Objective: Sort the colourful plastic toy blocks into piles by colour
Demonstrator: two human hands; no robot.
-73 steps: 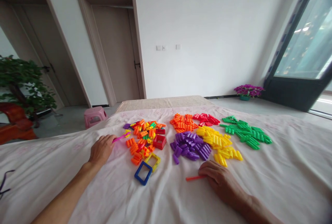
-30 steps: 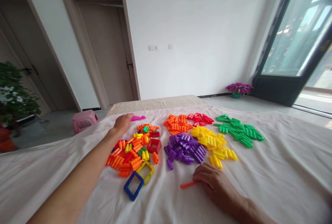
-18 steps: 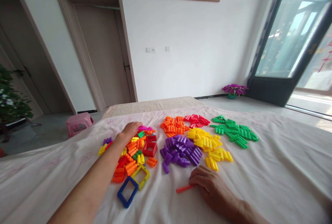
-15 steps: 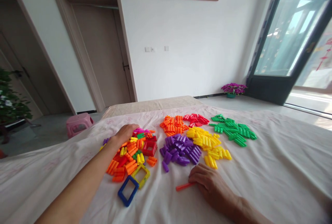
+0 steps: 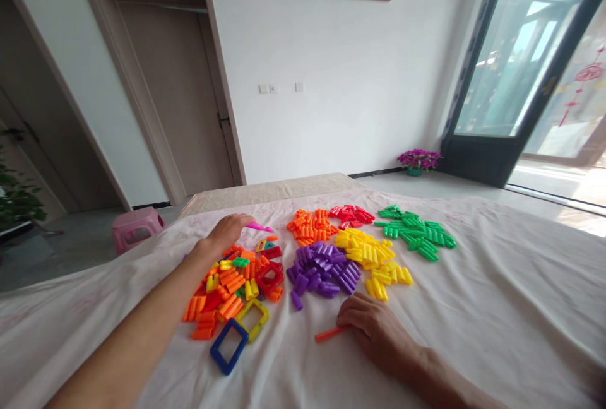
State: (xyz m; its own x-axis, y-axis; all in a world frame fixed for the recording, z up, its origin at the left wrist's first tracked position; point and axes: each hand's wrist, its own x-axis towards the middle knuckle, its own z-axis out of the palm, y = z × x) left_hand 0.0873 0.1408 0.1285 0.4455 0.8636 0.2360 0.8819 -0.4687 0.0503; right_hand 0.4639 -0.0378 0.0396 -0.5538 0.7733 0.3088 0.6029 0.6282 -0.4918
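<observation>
At the far edge of a mixed pile of plastic building pieces (image 5: 234, 283), my left hand (image 5: 231, 230) is closed on a bright pink plastic piece (image 5: 255, 226) that shows past its fingertips. My right hand (image 5: 367, 324) rests low over the cloth, its fingers curled round an orange-red stick (image 5: 330, 334) that points left. Just beyond that hand lie a purple heap (image 5: 324, 270) and a yellow heap (image 5: 369, 251). A blue square frame (image 5: 230, 346) and a yellow square frame (image 5: 254, 319) lie at the near side of the mixed pile.
Farther back on the pale cloth (image 5: 497, 308) are orange pieces (image 5: 311, 226), red pieces (image 5: 351, 214) and green pieces (image 5: 419, 232). A pink stool (image 5: 137, 227) stands beyond the cloth at left. Purple flowers (image 5: 419, 158) stand by the glass door.
My left hand has lifted slightly away from the mixed pile, with the pink piece now at its fingers. My right hand keeps the orange-red stick in place. The view has shifted slightly.
</observation>
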